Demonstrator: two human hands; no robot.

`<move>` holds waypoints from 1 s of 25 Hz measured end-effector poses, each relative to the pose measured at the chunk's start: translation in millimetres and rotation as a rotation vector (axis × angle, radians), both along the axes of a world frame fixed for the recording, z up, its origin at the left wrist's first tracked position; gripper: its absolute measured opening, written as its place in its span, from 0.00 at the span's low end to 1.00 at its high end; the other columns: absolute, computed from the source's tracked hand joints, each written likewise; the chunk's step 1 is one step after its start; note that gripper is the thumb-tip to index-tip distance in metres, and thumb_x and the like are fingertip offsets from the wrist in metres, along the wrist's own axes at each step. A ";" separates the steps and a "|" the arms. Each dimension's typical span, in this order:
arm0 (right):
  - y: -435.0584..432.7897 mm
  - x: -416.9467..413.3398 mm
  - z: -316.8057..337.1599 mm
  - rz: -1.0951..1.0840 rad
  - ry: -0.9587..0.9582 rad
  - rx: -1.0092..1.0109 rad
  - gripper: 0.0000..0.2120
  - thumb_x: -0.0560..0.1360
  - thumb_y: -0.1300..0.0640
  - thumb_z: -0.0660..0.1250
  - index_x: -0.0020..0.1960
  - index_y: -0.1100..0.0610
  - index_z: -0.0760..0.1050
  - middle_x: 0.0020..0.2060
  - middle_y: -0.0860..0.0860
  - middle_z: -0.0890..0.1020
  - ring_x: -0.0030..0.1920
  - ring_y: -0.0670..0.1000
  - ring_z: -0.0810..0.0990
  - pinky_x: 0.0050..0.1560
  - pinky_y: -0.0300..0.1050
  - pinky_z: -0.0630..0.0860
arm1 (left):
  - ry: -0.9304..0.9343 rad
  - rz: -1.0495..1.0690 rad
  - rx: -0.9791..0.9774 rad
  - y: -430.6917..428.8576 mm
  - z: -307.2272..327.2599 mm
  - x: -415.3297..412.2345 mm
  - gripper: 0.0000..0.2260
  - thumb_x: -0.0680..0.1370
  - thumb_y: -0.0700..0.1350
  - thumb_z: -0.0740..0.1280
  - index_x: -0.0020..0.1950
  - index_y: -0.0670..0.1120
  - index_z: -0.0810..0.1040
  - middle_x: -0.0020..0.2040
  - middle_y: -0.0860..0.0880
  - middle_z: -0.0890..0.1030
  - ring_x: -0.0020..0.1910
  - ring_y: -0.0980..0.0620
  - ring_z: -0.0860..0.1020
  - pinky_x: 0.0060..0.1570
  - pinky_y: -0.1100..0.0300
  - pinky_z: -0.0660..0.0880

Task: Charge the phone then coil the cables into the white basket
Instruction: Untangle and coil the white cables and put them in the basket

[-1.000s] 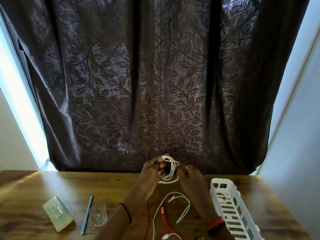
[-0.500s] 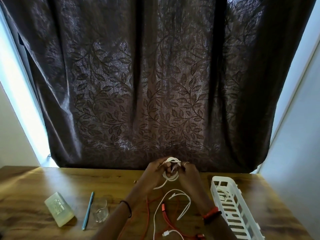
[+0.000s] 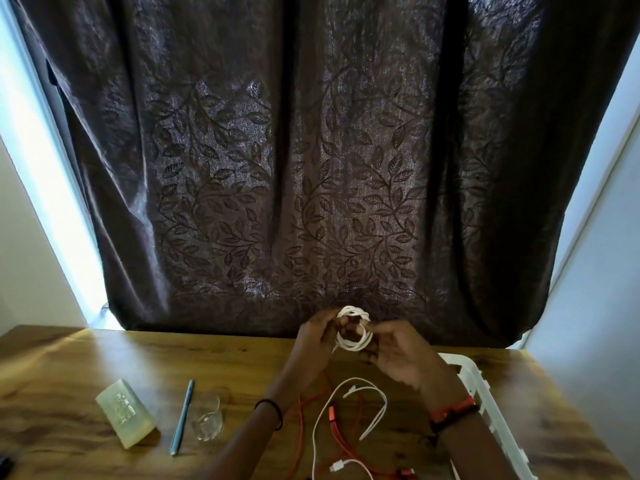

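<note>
Our left hand (image 3: 313, 337) and right hand (image 3: 398, 355) pinch the coiled white cable (image 3: 353, 336) between them above the table's (image 3: 104, 358) far edge; the white basket (image 3: 485, 386) sits along the right edge, loose cables (image 3: 332, 415) near us.

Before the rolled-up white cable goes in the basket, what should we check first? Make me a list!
1. Cable wound up: ok. The white cable coil sits in neat loops.
2. Good hold: ok. The left hand and right hand both grip it above the table.
3. Loose end tucked in: cannot tell, fingers hide it.
4. Basket nearby: ok. The white basket lies beside the right arm, open side up.
5. Room inside the basket: cannot tell, the arm covers much of it.
6. Other cables done: not ok. A loose white cable and a red cable lie uncoiled on the table.
</note>
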State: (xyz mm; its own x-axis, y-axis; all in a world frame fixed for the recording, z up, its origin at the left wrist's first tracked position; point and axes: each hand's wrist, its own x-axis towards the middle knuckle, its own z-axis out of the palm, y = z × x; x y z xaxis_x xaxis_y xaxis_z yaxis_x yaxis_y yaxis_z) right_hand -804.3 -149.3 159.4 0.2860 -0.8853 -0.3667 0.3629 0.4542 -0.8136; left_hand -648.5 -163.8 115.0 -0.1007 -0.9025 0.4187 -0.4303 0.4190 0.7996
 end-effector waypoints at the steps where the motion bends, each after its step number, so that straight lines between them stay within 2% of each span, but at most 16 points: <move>1: -0.4 -1.1 0.5 -0.011 -0.015 0.006 0.08 0.70 0.65 0.63 0.45 0.64 0.79 0.36 0.56 0.84 0.41 0.53 0.79 0.38 0.45 0.75 | -0.002 0.010 -0.012 0.9 2.6 -3.2 0.09 0.79 0.37 0.62 0.56 0.41 0.79 0.46 0.53 0.81 0.43 0.69 0.77 0.43 0.72 0.73; 2: 0.0 -1.4 0.7 -0.020 0.010 -0.007 0.07 0.71 0.64 0.63 0.45 0.63 0.80 0.36 0.55 0.84 0.41 0.53 0.79 0.37 0.44 0.74 | -0.001 0.020 -0.015 1.7 5.5 -6.2 0.09 0.79 0.37 0.62 0.56 0.41 0.79 0.46 0.53 0.81 0.43 0.71 0.77 0.42 0.74 0.72; 4: -0.8 -1.2 -2.2 -0.045 0.177 -0.099 0.08 0.75 0.61 0.63 0.44 0.60 0.81 0.38 0.52 0.85 0.43 0.51 0.80 0.41 0.45 0.77 | 0.005 0.047 -0.014 2.0 9.8 -10.1 0.10 0.79 0.35 0.61 0.56 0.40 0.79 0.46 0.51 0.81 0.42 0.68 0.78 0.41 0.76 0.70; 6: 0.7 -0.7 -4.4 -0.125 0.436 -0.247 0.06 0.75 0.57 0.66 0.49 0.57 0.80 0.43 0.52 0.84 0.46 0.50 0.81 0.49 0.47 0.79 | -0.013 0.116 -0.027 -1.5 10.4 -9.4 0.10 0.79 0.34 0.60 0.57 0.39 0.79 0.49 0.45 0.82 0.45 0.58 0.79 0.41 0.75 0.69; 7: 2.4 -1.0 -5.6 -0.207 0.575 -0.319 0.07 0.75 0.55 0.67 0.50 0.56 0.79 0.45 0.52 0.83 0.47 0.50 0.81 0.50 0.47 0.79 | -0.036 0.154 -0.035 -4.4 10.4 -7.7 0.10 0.79 0.35 0.60 0.57 0.38 0.78 0.50 0.43 0.81 0.46 0.53 0.79 0.40 0.75 0.68; 9: 7.3 1.3 -7.4 -0.344 0.812 -0.452 0.09 0.73 0.50 0.68 0.50 0.55 0.77 0.43 0.50 0.81 0.45 0.48 0.80 0.45 0.42 0.77 | -0.082 0.208 -0.061 -10.3 8.4 -4.5 0.10 0.79 0.36 0.60 0.57 0.37 0.78 0.50 0.41 0.80 0.46 0.49 0.78 0.37 0.76 0.66; 11: 11.7 8.3 -8.3 -0.319 0.951 -0.547 0.11 0.72 0.46 0.69 0.47 0.53 0.78 0.38 0.45 0.80 0.41 0.43 0.78 0.38 0.34 0.72 | -0.124 0.212 -0.093 -10.2 8.4 -5.9 0.11 0.79 0.36 0.60 0.58 0.36 0.77 0.51 0.40 0.78 0.43 0.51 0.76 0.36 0.77 0.67; 13: 12.7 16.5 -12.0 -0.276 1.023 -0.578 0.09 0.73 0.48 0.68 0.49 0.53 0.78 0.39 0.42 0.78 0.41 0.40 0.76 0.37 0.30 0.68 | -0.138 0.179 -0.118 -5.1 9.8 -10.3 0.10 0.79 0.35 0.60 0.57 0.36 0.77 0.49 0.42 0.77 0.40 0.56 0.73 0.36 0.76 0.68; 15: 12.2 18.7 -13.9 -0.270 1.007 -0.586 0.09 0.76 0.51 0.66 0.53 0.53 0.78 0.44 0.45 0.79 0.44 0.43 0.77 0.38 0.30 0.68 | -0.114 0.162 -0.160 0.0 9.8 -11.9 0.09 0.79 0.34 0.60 0.55 0.35 0.78 0.46 0.45 0.76 0.37 0.61 0.72 0.37 0.76 0.68; 17: 12.0 16.9 -12.0 -0.207 0.927 -0.581 0.08 0.77 0.52 0.64 0.53 0.53 0.77 0.46 0.48 0.80 0.47 0.46 0.77 0.41 0.35 0.71 | -0.088 0.177 -0.189 1.1 10.0 -8.3 0.10 0.78 0.33 0.61 0.55 0.34 0.78 0.46 0.47 0.75 0.37 0.63 0.71 0.39 0.78 0.67; 20: 8.3 11.7 -6.0 -0.124 0.700 -0.452 0.07 0.78 0.58 0.62 0.44 0.52 0.77 0.45 0.51 0.81 0.46 0.48 0.77 0.52 0.46 0.73 | -0.064 0.168 -0.220 0.1 8.1 -3.0 0.09 0.77 0.32 0.62 0.55 0.35 0.79 0.45 0.46 0.76 0.39 0.60 0.72 0.39 0.80 0.66; 23: 4.5 8.6 2.9 -0.169 0.349 -0.254 0.11 0.76 0.67 0.60 0.40 0.57 0.77 0.41 0.54 0.79 0.41 0.49 0.75 0.47 0.44 0.72 | -0.062 0.149 -0.249 0.5 6.0 -4.2 0.10 0.77 0.34 0.62 0.55 0.35 0.79 0.47 0.41 0.79 0.40 0.58 0.74 0.41 0.81 0.66; 25: 4.1 6.7 6.9 -0.200 0.230 -0.173 0.11 0.76 0.69 0.59 0.39 0.61 0.77 0.37 0.55 0.78 0.40 0.50 0.74 0.45 0.43 0.72 | -0.094 0.121 -0.253 -1.5 1.6 -5.5 0.12 0.78 0.37 0.60 0.59 0.38 0.78 0.53 0.42 0.79 0.47 0.55 0.77 0.48 0.79 0.69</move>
